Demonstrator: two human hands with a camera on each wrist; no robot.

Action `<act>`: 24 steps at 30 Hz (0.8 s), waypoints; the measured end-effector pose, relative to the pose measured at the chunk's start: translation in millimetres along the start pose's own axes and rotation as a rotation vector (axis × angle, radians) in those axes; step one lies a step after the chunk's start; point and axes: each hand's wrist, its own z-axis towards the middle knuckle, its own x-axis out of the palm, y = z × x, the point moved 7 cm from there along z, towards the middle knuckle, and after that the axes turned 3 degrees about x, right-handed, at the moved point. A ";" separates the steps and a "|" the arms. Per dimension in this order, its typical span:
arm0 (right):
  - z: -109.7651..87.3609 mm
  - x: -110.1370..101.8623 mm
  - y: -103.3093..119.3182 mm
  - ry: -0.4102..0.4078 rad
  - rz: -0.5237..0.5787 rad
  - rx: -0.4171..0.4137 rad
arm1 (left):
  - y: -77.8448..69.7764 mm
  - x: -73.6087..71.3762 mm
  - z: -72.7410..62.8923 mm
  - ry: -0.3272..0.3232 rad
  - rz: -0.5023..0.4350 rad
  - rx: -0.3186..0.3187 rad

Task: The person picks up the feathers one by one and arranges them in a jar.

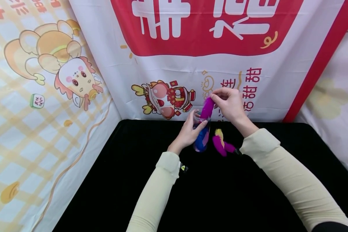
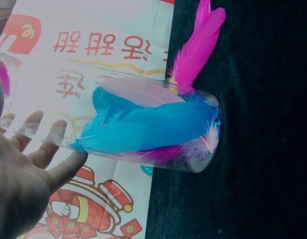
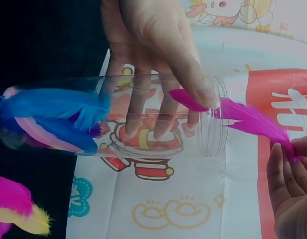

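Note:
My left hand (image 1: 188, 132) grips a clear plastic jar (image 3: 158, 89) near its threaded mouth, fingers behind it and thumb across the front. Blue, pink and purple feathers (image 2: 158, 124) lie in the lower part of the jar. Between thumb and fingertips my right hand (image 1: 227, 103) pinches a magenta feather (image 3: 258, 122) at one end, just above the opening. The other end of that feather reaches through the mouth into the jar. Beside the jar, to the right in the head view, lie loose magenta and yellow feathers (image 1: 219, 145).
Black cloth covers the table (image 1: 208, 193). A white printed backdrop (image 1: 162, 67) with red lettering rises directly behind the jar, and a checked printed sheet (image 1: 40, 129) stands at the left.

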 end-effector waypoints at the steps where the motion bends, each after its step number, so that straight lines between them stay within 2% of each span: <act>1: 0.4 0.1 0.5 -0.004 0.003 -0.003 | -0.2 -0.1 -0.1 -0.001 0.002 0.000; 12: 4.4 7.0 8.8 -0.010 0.028 -0.019 | -2.6 0.7 0.4 0.005 -0.019 0.030; 19: -0.3 11.6 -1.2 0.011 -0.010 0.035 | -1.5 0.5 0.7 0.003 0.000 0.022; 24: -2.2 15.3 -6.5 0.061 -0.066 0.062 | 0.2 -0.2 0.7 0.001 0.004 0.021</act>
